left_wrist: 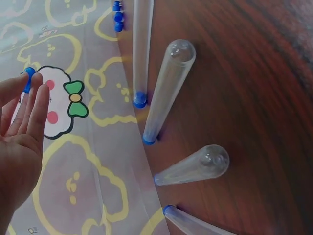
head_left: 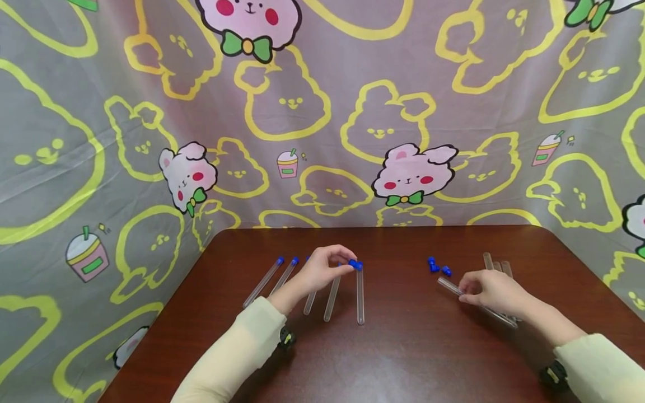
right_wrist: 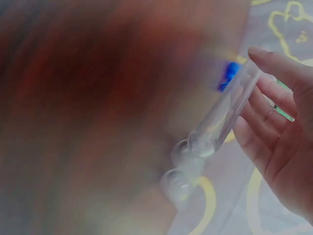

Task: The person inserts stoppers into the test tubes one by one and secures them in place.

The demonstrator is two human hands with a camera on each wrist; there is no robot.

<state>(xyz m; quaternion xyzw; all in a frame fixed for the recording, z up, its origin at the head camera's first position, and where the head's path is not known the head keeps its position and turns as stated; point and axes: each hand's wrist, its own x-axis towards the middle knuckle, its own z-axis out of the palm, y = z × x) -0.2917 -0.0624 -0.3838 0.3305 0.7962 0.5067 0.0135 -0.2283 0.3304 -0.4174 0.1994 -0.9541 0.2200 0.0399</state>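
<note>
Left hand: we see the left hand (head_left: 322, 268) above the far part of the table, its thumb and fingertips closed together on a blue cap (left_wrist: 29, 76); the gap between them is only as wide as this small piece.
Right hand: the right hand (head_left: 496, 291) pinches a clear test tube (right_wrist: 227, 110) between thumb and fingers; the tube is slanted, with its rounded end pointing down and back toward the person. If it touches the table, we cannot tell.
Capped tubes: on the left side we count five capped tubes (head_left: 360, 296) in a loose row, blue ends away from the person, rounded ends nearer. The left arm and hand partly cover the middle ones, and the held cap overlaps the top of the rightmost one in the head view.
Loose caps: we find a small group of loose blue caps (head_left: 433, 265) between the two hands, near the right one.
Other tubes: beside and behind the right hand are several uncapped tubes (head_left: 487, 261), partly hidden, so we cannot count them surely.
Surroundings: brown wooden table (head_left: 403, 358); behind it, a grey cloth (head_left: 322, 154) with yellow-outlined animals.
</note>
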